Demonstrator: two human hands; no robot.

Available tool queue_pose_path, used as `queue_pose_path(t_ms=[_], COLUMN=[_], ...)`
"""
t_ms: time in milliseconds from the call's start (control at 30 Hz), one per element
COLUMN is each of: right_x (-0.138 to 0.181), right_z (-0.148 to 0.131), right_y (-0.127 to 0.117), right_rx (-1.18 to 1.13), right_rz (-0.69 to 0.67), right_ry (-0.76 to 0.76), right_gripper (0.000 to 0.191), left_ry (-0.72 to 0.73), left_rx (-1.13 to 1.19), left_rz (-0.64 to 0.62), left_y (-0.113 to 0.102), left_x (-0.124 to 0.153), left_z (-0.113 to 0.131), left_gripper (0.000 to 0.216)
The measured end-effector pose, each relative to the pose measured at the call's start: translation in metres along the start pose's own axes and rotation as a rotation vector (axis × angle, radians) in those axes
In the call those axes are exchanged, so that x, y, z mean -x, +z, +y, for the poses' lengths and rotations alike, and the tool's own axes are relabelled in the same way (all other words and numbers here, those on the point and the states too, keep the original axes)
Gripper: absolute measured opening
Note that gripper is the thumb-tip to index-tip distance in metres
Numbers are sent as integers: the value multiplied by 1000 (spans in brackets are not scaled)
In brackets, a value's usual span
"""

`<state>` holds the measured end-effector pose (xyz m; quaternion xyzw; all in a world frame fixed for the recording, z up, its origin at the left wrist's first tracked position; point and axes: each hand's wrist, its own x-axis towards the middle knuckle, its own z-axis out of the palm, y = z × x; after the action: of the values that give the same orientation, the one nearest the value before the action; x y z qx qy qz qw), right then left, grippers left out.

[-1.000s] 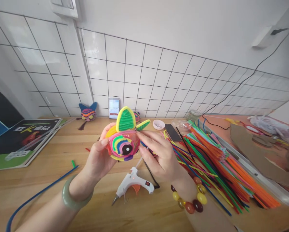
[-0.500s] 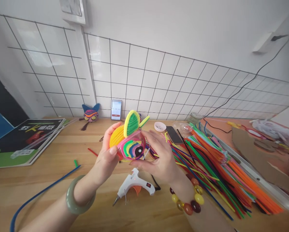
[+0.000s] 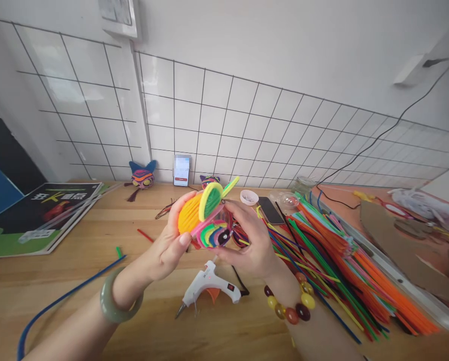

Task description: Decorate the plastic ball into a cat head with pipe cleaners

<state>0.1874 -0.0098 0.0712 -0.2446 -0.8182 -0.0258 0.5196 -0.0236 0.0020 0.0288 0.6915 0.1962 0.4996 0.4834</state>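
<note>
Both hands hold a round ornament (image 3: 190,214) covered in coloured pipe cleaners, above the table. It has an orange back, a striped eye with a black centre and green ears edged in yellow. My left hand (image 3: 172,249) grips the orange side, thumb in front. At the other side, my right hand (image 3: 252,240) closes its thumb and fingers around the eye end. Below them a white hot glue gun (image 3: 205,286) lies on its side, nozzle toward the lower left. An orange scrap (image 3: 213,295) shows under it.
Many loose pipe cleaners (image 3: 345,265) spread over the right side. At the back are a blue-eared ornament (image 3: 142,176), a lit phone (image 3: 181,170), a small pink bowl (image 3: 249,197) and a dark phone (image 3: 270,210). A magazine (image 3: 40,215) lies left; cardboard (image 3: 397,240) is far right.
The ornament has turned in my hands, so more of its orange back shows and the eye faces lower right. It has shifted slightly right. Both hands still hold it.
</note>
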Motion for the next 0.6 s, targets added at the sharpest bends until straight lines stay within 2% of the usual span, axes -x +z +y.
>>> queue_pose_path(t_ms=[100, 267, 467, 600], right_x=[-1, -3, -1, 1], right_z=[0, 0, 4, 6], right_y=[-1, -4, -5, -3], right_rx=[18, 61, 97, 87], right_rz=[2, -1, -20, -49], right_ry=[-20, -28, -24, 6], right_gripper=[62, 59, 64, 62], left_ry=[-26, 49, -57, -17], left_rx=[-56, -187, -44, -44], left_rz=[-33, -68, -110, -75], left_y=[-4, -10, -15, -14], left_x=[-1, -7, -10, -11], left_z=[6, 21, 22, 21], left_gripper=[63, 64, 69, 66])
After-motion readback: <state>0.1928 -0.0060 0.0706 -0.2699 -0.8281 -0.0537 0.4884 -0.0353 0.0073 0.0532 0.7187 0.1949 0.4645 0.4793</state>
